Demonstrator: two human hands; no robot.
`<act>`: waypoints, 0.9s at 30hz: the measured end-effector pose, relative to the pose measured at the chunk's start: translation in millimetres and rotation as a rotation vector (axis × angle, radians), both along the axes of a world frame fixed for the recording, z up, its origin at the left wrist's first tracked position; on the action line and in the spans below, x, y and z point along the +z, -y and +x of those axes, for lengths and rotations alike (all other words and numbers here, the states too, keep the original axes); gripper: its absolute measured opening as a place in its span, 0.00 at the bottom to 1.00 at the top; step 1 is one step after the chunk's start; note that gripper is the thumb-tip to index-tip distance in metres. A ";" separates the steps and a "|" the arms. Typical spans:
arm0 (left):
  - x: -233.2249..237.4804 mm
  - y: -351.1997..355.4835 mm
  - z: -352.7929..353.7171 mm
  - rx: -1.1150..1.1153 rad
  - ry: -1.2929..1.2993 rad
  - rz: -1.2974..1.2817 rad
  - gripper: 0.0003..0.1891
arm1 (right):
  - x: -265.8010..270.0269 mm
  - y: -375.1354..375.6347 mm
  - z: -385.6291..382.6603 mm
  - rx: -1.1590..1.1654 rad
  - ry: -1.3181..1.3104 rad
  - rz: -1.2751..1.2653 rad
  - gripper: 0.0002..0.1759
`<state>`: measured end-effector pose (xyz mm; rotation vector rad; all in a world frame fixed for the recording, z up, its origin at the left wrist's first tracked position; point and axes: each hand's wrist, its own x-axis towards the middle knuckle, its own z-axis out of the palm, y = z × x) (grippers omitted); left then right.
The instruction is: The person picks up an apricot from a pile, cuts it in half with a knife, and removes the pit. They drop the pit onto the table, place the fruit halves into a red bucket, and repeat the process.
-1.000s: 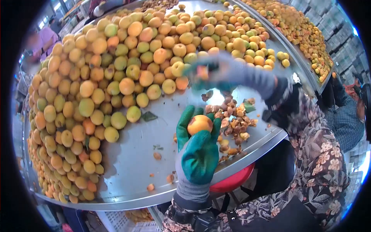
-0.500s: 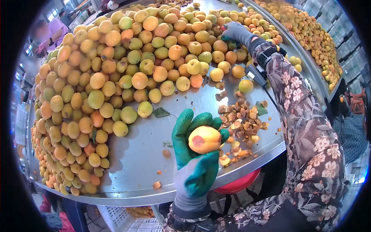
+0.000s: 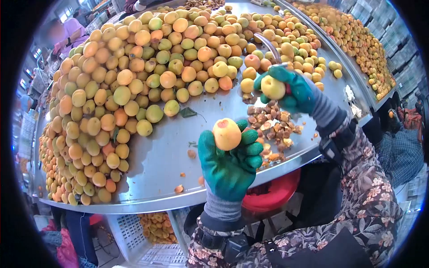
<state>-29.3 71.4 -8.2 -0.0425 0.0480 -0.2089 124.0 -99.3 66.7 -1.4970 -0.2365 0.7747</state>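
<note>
My left hand [image 3: 232, 172], in a green-coated glove, grips an apricot [image 3: 227, 134] between thumb and fingers, with a pinkish-brown blemish near its top. To the right and farther up, my right hand [image 3: 292, 91], gloved alike, holds a yellow apricot [image 3: 272, 87] at its fingertips. The same hand also has a curved knife [image 3: 269, 47], its blade pointing up and left, a bit of red handle showing at the palm. Below the right hand lies a pile of brown pits and scraps [image 3: 275, 125]. A large heap of apricots [image 3: 152, 80] covers the table's left and far side.
The metal table [image 3: 163, 178] has a raised front edge. Beneath it stand a white crate [image 3: 127, 228] with apricot pieces and a red tub [image 3: 275, 194]. A second table with apricots [image 3: 353, 42] is at the right. A person in purple [image 3: 71, 31] is at the far left.
My right hand has come back from the far heap, now with an apricot and the knife showing in it. My left hand has turned slightly, still holding its apricot.
</note>
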 end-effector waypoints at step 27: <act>26.3 17.5 -22.4 0.217 -0.004 0.209 0.20 | -13.6 -2.8 -145.8 -0.137 0.272 0.403 0.54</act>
